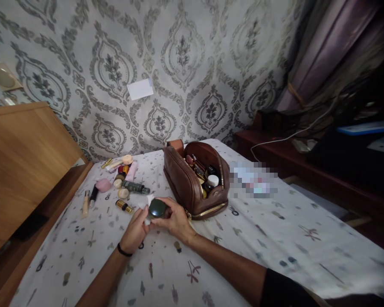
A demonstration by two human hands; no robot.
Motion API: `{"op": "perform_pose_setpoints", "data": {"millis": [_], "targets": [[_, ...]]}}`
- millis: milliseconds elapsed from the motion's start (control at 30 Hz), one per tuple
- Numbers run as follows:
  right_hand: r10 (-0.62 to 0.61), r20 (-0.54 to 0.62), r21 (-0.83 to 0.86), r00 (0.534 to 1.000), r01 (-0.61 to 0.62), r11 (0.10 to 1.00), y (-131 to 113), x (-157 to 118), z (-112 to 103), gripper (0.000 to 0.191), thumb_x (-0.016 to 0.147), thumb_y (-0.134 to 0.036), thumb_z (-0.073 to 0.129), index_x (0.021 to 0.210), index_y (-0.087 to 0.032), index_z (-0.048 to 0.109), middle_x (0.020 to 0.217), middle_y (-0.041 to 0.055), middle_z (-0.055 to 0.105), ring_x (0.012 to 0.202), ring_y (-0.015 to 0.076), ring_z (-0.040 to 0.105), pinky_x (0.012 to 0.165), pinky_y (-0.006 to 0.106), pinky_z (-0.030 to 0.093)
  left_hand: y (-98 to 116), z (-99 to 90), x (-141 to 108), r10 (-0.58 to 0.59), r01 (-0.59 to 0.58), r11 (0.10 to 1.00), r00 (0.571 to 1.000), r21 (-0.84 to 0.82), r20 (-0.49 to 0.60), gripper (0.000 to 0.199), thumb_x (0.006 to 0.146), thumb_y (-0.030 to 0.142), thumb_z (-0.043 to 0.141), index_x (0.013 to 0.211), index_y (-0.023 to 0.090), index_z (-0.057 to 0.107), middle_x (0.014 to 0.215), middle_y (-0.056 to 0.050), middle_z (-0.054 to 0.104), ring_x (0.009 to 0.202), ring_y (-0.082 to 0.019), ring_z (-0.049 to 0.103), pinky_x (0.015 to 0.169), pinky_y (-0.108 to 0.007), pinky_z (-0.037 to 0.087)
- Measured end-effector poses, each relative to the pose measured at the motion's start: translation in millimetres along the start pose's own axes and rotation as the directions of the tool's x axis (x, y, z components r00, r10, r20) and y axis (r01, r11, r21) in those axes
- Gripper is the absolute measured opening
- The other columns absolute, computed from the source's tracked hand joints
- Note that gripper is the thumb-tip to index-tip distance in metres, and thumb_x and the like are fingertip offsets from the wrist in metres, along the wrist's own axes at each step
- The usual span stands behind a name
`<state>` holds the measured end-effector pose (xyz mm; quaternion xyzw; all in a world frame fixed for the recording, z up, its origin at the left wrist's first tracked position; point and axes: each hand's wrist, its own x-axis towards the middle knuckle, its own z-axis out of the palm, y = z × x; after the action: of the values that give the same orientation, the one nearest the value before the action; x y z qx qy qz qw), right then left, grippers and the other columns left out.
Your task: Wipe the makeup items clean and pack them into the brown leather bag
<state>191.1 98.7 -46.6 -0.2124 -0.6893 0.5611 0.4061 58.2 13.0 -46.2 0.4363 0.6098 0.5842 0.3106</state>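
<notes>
My right hand (176, 219) is wrapped round a dark green, shiny rounded item (157, 208), holding it above the patterned sheet. Beside it, my left hand (136, 230), with a black band at the wrist, is closed on a crumpled white wipe (145, 204) that touches the item's left side. Just behind and to the right stands an open brown leather bag (185, 181) holding several bottles and jars, one with a white lid (213, 181). A dark tube (136, 187) and a gold-and-black small bottle (124, 207) lie to the left of my hands.
More cosmetics lie at the left back, among them a pink item (103, 185), a black tube (94, 195) and a beige tube (85, 204). A wooden panel (25, 162) borders the left. A blurred patch (254, 180) lies right of the bag, near a dark red table (269, 153).
</notes>
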Motion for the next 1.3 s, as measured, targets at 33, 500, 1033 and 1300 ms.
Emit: {"op": "perform_pose_setpoints", "data": {"millis": [33,500,1033,1300], "targets": [[0.015,0.003,0.001,1.000,-0.015,1.000,0.0,-0.8,0.1,0.057,0.060,-0.029,0.085,0.114,-0.025,0.066,0.101,0.0020,0.066,0.083,0.0182,0.061,0.070,0.027,0.050,3.0,0.2,0.1,-0.048,0.049,0.998,0.998,-0.040,0.034,0.039,0.091,0.054,0.044,0.088,0.020,0.063,0.077,-0.005,0.067,0.070,-0.018,0.063,0.063,-0.032,0.053],[-0.087,0.032,-0.168,0.996,0.092,0.981,-8.3,-6.4,-0.9,0.051,0.073,-0.025,0.074,0.122,-0.023,0.058,0.112,0.0065,0.062,0.104,0.0221,0.059,0.091,0.037,0.048,22.0,5.5,-0.3,-0.270,0.262,0.884,0.962,-0.387,0.034,0.040,0.069,0.044,0.076,0.099,0.022,0.062,0.102,-0.002,0.069,0.089,-0.017,0.066,0.068,-0.027,0.057],[0.056,-0.049,0.037,0.997,-0.054,0.998,-1.3,-5.2,3.7,0.045,0.073,-0.028,0.069,0.113,-0.022,0.050,0.095,0.0032,0.064,0.075,0.0167,0.063,0.066,0.029,0.053,27.7,1.4,1.2,-0.208,0.262,0.811,0.965,-0.523,0.161,0.046,0.074,0.036,0.076,0.118,0.029,0.064,0.121,-0.003,0.065,0.106,-0.019,0.062,0.080,-0.029,0.055],[0.067,0.047,0.045,0.997,-0.070,0.997,-4.7,-6.0,1.1,0.044,0.070,-0.029,0.073,0.109,-0.022,0.053,0.085,0.0014,0.066,0.071,0.0168,0.063,0.064,0.028,0.053,23.9,-0.2,-1.1,-0.237,0.335,0.785,0.940,-0.521,0.248,0.057,0.068,0.039,0.081,0.121,0.026,0.063,0.103,-0.005,0.068,0.072,-0.013,0.060,0.056,-0.022,0.048]]}}
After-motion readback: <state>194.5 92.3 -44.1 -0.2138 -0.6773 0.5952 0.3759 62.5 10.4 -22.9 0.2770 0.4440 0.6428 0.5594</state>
